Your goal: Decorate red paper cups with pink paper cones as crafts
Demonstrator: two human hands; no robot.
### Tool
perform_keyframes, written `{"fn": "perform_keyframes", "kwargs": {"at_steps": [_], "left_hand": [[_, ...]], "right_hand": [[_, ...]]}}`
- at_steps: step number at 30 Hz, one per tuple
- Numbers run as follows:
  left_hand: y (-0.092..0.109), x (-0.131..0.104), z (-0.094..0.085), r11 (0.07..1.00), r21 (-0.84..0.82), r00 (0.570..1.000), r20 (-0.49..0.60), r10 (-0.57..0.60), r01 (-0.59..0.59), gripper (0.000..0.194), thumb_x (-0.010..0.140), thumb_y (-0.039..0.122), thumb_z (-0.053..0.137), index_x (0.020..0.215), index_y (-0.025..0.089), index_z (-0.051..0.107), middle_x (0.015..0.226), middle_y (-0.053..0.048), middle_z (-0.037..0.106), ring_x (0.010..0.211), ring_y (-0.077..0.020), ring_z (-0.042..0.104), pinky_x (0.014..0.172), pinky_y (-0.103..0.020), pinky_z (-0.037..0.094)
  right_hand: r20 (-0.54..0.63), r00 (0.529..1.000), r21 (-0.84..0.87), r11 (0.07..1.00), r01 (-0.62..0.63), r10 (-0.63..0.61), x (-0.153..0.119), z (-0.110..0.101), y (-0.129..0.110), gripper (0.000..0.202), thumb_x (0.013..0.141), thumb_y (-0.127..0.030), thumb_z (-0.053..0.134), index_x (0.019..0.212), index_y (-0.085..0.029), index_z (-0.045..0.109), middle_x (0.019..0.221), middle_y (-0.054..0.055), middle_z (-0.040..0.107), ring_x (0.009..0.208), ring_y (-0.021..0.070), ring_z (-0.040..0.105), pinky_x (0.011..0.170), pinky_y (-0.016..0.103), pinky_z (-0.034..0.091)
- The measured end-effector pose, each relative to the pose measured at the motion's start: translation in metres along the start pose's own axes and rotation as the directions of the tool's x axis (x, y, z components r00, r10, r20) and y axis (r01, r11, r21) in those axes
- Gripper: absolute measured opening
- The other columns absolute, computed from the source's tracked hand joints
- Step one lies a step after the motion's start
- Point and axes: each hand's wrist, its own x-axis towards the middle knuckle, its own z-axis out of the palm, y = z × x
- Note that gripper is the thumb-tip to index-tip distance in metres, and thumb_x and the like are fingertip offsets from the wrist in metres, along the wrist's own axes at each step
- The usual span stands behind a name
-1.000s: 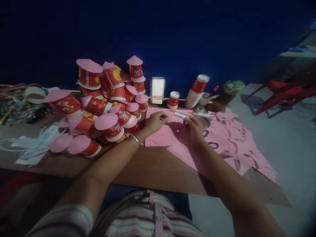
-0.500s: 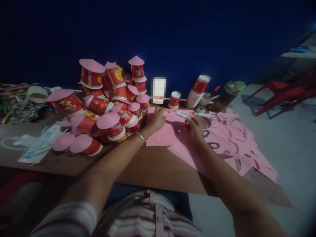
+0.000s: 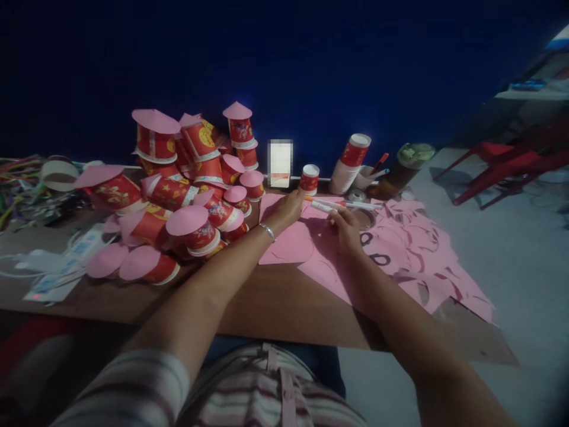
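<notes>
A white pen [image 3: 322, 206] with an orange end lies level between my two hands, above pink paper. My right hand [image 3: 347, 228] is closed on its right part. My left hand [image 3: 290, 209] has its fingers drawn together at the orange end; the fingertips are partly hidden. Beneath my left hand is a pink sheet [image 3: 284, 243] with a curved line on it. Black-handled scissors [image 3: 380, 259] lie to the right of my right hand, their blades hidden.
Red paper cups with pink cone tops [image 3: 186, 219] crowd the left. Behind my hands stand a lit phone [image 3: 280, 160], a single red cup [image 3: 310, 179], a tilted cup stack [image 3: 351, 164] and a jar [image 3: 406, 166]. Pink cut-outs [image 3: 418, 243] cover the right. A power strip [image 3: 66, 267] lies far left.
My left hand has moved off its flat position on the pink sheet, up to the pen's orange end, and its fingers have closed. The view has shifted slightly; my right hand keeps its hold.
</notes>
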Motion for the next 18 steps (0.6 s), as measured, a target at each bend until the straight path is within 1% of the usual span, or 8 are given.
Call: {"fn": "perform_keyframes", "kwargs": {"at_steps": [2, 5, 7, 9, 11, 13, 15, 18], "left_hand": [[0.0, 0.0, -0.001, 0.999, -0.041, 1.0, -0.026, -0.017, 0.016, 0.02, 0.089, 0.017, 0.06, 0.107, 0.018, 0.067, 0.103, -0.013, 0.066, 0.091, -0.0266, 0.061, 0.082, -0.039, 0.044], [0.001, -0.004, -0.001, 0.918, -0.377, 0.985, -0.067, -0.158, 0.121, 0.019, 0.086, 0.014, 0.063, 0.104, 0.017, 0.068, 0.096, -0.009, 0.068, 0.086, -0.02, 0.062, 0.079, -0.034, 0.046], [0.001, -0.011, -0.001, 0.74, -0.653, 0.98, 0.015, -0.196, 0.159, 0.017, 0.086, 0.019, 0.066, 0.103, 0.017, 0.069, 0.093, -0.006, 0.068, 0.082, -0.0157, 0.061, 0.076, -0.031, 0.047], [0.001, -0.021, -0.001, 0.523, -0.829, 0.975, 0.11, -0.191, 0.196, 0.018, 0.082, 0.023, 0.073, 0.097, 0.016, 0.069, 0.092, -0.005, 0.068, 0.083, -0.0135, 0.062, 0.077, -0.028, 0.048], [0.002, -0.029, -0.002, 0.343, -0.911, 0.966, 0.171, -0.192, 0.23, 0.019, 0.077, 0.022, 0.079, 0.09, 0.014, 0.067, 0.091, -0.006, 0.069, 0.086, -0.0137, 0.065, 0.082, -0.029, 0.05], [0.004, -0.034, -0.002, 0.233, -0.939, 0.958, 0.211, -0.193, 0.253, 0.02, 0.076, 0.021, 0.081, 0.088, 0.013, 0.066, 0.092, -0.007, 0.07, 0.089, -0.0149, 0.067, 0.087, -0.031, 0.051], [0.005, -0.036, -0.002, 0.191, -0.941, 0.949, 0.24, -0.206, 0.279, 0.021, 0.077, 0.021, 0.081, 0.089, 0.013, 0.065, 0.093, -0.007, 0.07, 0.09, -0.0149, 0.067, 0.088, -0.031, 0.051], [0.006, -0.037, -0.001, 0.24, -0.924, 0.94, 0.24, -0.244, 0.298, 0.022, 0.078, 0.021, 0.08, 0.092, 0.015, 0.064, 0.091, -0.004, 0.067, 0.086, -0.0119, 0.065, 0.082, -0.028, 0.049]], "right_hand": [[-0.002, 1.0, 0.007, 1.0, 0.003, -0.003, 0.0, 0.0, 0.0, 0.028, 0.08, -0.047, 0.073, 0.071, -0.023, 0.061, 0.059, -0.003, 0.056, 0.052, 0.0115, 0.051, 0.047, 0.025, 0.036], [-0.002, 1.0, 0.01, 1.0, -0.001, 0.001, -0.001, 0.001, -0.002, 0.027, 0.08, -0.046, 0.073, 0.072, -0.024, 0.061, 0.06, -0.003, 0.056, 0.052, 0.0113, 0.05, 0.046, 0.024, 0.037], [0.004, 1.0, 0.011, 1.0, -0.005, 0.005, -0.003, 0.003, -0.004, 0.026, 0.08, -0.047, 0.073, 0.074, -0.025, 0.061, 0.062, -0.003, 0.056, 0.053, 0.0114, 0.049, 0.046, 0.024, 0.038], [0.02, 1.0, 0.015, 1.0, -0.009, 0.009, -0.005, 0.004, -0.005, 0.026, 0.079, -0.047, 0.074, 0.076, -0.024, 0.062, 0.063, -0.003, 0.056, 0.053, 0.0115, 0.05, 0.047, 0.024, 0.041], [0.043, 0.999, 0.022, 1.0, -0.007, 0.006, -0.007, 0.006, -0.006, 0.026, 0.079, -0.047, 0.074, 0.078, -0.024, 0.062, 0.064, -0.003, 0.055, 0.054, 0.0114, 0.05, 0.048, 0.024, 0.043], [0.063, 0.998, 0.027, 1.0, -0.006, 0.004, -0.008, 0.006, -0.005, 0.026, 0.079, -0.047, 0.074, 0.08, -0.024, 0.062, 0.065, -0.003, 0.055, 0.054, 0.0114, 0.049, 0.049, 0.025, 0.044], [0.065, 0.998, 0.033, 0.999, -0.008, 0.006, -0.008, 0.007, -0.005, 0.025, 0.079, -0.046, 0.075, 0.082, -0.024, 0.062, 0.065, -0.003, 0.055, 0.054, 0.0115, 0.049, 0.049, 0.025, 0.044], [0.062, 0.998, 0.026, 1.0, 0.0, -0.002, -0.007, 0.006, -0.003, 0.025, 0.079, -0.046, 0.075, 0.083, -0.024, 0.063, 0.066, -0.003, 0.056, 0.055, 0.0122, 0.049, 0.051, 0.026, 0.045]]}}
